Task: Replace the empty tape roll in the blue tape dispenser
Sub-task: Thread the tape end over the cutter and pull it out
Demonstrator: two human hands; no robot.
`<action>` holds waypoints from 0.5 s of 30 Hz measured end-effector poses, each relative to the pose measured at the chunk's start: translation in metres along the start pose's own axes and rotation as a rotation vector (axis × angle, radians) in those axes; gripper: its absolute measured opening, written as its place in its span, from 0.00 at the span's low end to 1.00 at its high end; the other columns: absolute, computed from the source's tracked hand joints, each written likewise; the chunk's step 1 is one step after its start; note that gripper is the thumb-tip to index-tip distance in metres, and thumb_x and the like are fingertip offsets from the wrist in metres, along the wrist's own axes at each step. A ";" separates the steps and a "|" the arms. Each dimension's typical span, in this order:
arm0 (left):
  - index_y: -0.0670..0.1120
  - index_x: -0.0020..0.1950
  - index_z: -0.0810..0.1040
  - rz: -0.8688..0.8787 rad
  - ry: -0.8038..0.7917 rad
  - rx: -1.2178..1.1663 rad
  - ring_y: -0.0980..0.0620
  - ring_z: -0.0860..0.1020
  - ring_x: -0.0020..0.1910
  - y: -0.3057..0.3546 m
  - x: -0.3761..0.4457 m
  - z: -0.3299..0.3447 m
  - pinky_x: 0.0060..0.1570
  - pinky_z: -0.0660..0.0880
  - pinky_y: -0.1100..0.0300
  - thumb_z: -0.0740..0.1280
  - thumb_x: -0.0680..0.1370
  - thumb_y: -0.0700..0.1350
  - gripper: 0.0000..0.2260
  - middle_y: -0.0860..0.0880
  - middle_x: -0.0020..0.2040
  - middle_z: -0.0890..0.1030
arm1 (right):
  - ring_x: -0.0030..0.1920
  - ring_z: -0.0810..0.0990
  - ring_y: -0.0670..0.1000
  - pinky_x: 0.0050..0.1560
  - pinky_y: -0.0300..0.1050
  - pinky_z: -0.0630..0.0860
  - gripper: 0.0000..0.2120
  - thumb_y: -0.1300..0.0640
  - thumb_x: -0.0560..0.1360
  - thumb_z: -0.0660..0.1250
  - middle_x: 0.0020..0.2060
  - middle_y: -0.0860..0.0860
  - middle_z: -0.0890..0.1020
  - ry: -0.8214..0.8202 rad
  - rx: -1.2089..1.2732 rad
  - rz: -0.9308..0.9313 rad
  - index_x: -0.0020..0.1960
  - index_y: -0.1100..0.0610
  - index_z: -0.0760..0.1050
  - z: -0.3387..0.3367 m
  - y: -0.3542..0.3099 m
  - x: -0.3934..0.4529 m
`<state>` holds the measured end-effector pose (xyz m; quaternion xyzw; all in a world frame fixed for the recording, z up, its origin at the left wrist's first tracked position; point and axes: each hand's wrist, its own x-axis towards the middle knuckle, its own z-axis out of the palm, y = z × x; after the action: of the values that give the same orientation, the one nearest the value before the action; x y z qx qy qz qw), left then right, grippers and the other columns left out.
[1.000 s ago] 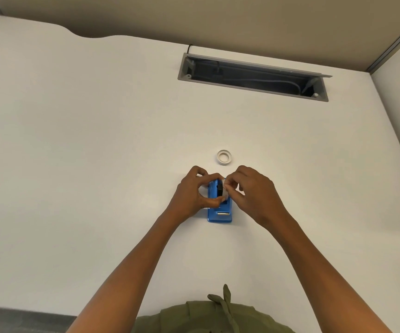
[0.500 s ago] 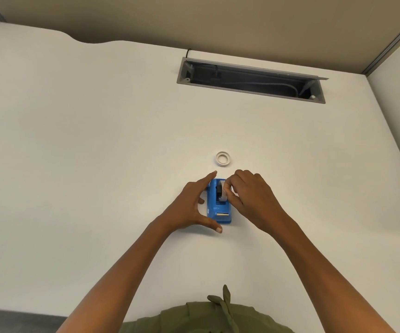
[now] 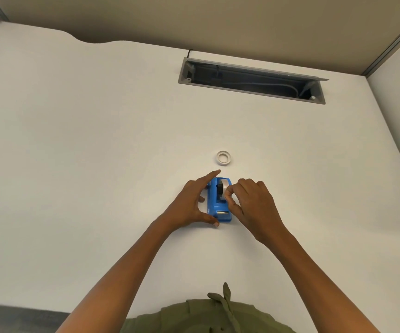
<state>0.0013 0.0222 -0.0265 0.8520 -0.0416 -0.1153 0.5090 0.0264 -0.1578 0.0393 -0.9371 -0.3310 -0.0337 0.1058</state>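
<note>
The blue tape dispenser [image 3: 218, 207] stands on the white desk [image 3: 98, 164], its cutter end toward me. A white tape roll [image 3: 223, 186] sits in its cradle. My left hand [image 3: 191, 204] spans the dispenser's left side, index finger at the far end and thumb at the near corner. My right hand [image 3: 252, 205] is at the dispenser's right side, thumb and fingers pinched on the roll's near edge. A bare white ring, the empty tape core [image 3: 224, 157], lies flat on the desk just beyond the dispenser.
A grey cable tray slot [image 3: 252, 79] is open in the desk at the back right. Partition walls close the desk at the back and right. The desk's near edge runs just in front of my green garment [image 3: 208, 316].
My left hand went from pinching the roll over the dispenser to spreading along its left side. The right hand drew slightly back and right, so more of the white roll shows.
</note>
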 end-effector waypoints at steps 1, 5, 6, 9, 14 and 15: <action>0.76 0.65 0.50 0.009 -0.002 0.003 0.73 0.64 0.56 0.001 0.000 0.000 0.46 0.67 0.81 0.80 0.58 0.54 0.50 0.76 0.59 0.61 | 0.33 0.75 0.58 0.34 0.49 0.73 0.02 0.64 0.70 0.70 0.32 0.56 0.78 0.040 -0.013 -0.005 0.42 0.62 0.77 0.001 0.000 -0.001; 0.74 0.68 0.49 0.048 -0.018 0.033 0.66 0.64 0.59 0.003 0.002 -0.001 0.48 0.67 0.79 0.80 0.59 0.54 0.50 0.75 0.61 0.60 | 0.30 0.74 0.56 0.31 0.47 0.71 0.03 0.63 0.69 0.71 0.29 0.55 0.77 0.171 -0.067 -0.050 0.39 0.62 0.77 0.007 0.000 -0.006; 0.73 0.68 0.49 0.056 -0.022 0.040 0.65 0.64 0.58 0.003 0.002 -0.001 0.48 0.67 0.79 0.80 0.60 0.54 0.50 0.75 0.62 0.59 | 0.29 0.73 0.56 0.30 0.47 0.71 0.04 0.63 0.70 0.70 0.28 0.55 0.76 0.201 -0.081 -0.061 0.38 0.62 0.77 0.009 0.000 -0.007; 0.74 0.68 0.49 0.067 -0.029 0.047 0.63 0.64 0.58 0.002 0.003 -0.001 0.48 0.67 0.79 0.80 0.60 0.53 0.50 0.76 0.62 0.58 | 0.28 0.72 0.55 0.31 0.45 0.68 0.05 0.62 0.71 0.69 0.27 0.54 0.74 0.277 -0.131 -0.107 0.37 0.61 0.77 0.012 0.001 -0.010; 0.75 0.67 0.48 0.054 -0.024 0.039 0.68 0.63 0.59 0.000 0.003 0.000 0.48 0.67 0.80 0.80 0.60 0.53 0.50 0.78 0.61 0.58 | 0.27 0.69 0.53 0.37 0.43 0.59 0.03 0.62 0.71 0.68 0.26 0.54 0.72 0.357 -0.241 -0.200 0.39 0.61 0.76 0.015 -0.001 -0.018; 0.75 0.67 0.48 0.050 -0.022 0.035 0.69 0.63 0.59 -0.001 0.003 0.000 0.48 0.67 0.80 0.80 0.60 0.53 0.50 0.78 0.61 0.58 | 0.27 0.68 0.53 0.37 0.43 0.57 0.04 0.62 0.71 0.68 0.26 0.54 0.72 0.365 -0.251 -0.207 0.38 0.61 0.76 0.016 -0.001 -0.020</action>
<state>0.0044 0.0222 -0.0279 0.8581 -0.0706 -0.1109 0.4964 0.0106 -0.1658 0.0217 -0.8825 -0.3937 -0.2538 0.0424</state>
